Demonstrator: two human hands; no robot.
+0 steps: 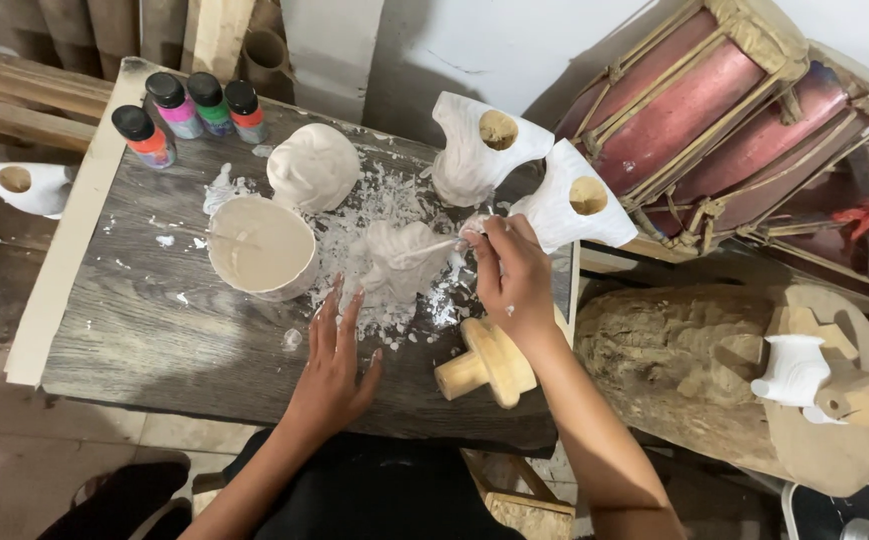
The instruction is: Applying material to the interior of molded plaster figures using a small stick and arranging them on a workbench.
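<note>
While the left hand (333, 370) lies flat and open on the wooden board (155, 330), its fingertips touching the near base of the white carved figure (395, 262), the right hand (511, 275) is closed around a thin tool (433, 247) whose tip meets the figure's right side.

Location: the figure sits near the middle of the board, on a bed of white flakes (375, 200), just right of the round bowl of pale paste (260, 245) and in front of the rounded white head form (313, 165).

Handling: the figure appears rigid, light and coated in a chalky layer. Judge it brittle at its thin carved edges, and dusty rather than slippery. Take hold low, at the broad base, where the left fingertips already brace it; avoid the folded upper relief.

Orientation: the figure appears to stand with its long axis roughly vertical, so the top points toward the camera. Which side is its front cannot be told. The tool runs nearly level, from right to left.

Surroundings: four small paint bottles (190, 110) stand at the far left corner. Two white hollow pieces (525, 170) rest at the far right edge, and a wooden mushroom-shaped block (485, 365) lies by the right wrist.
</note>
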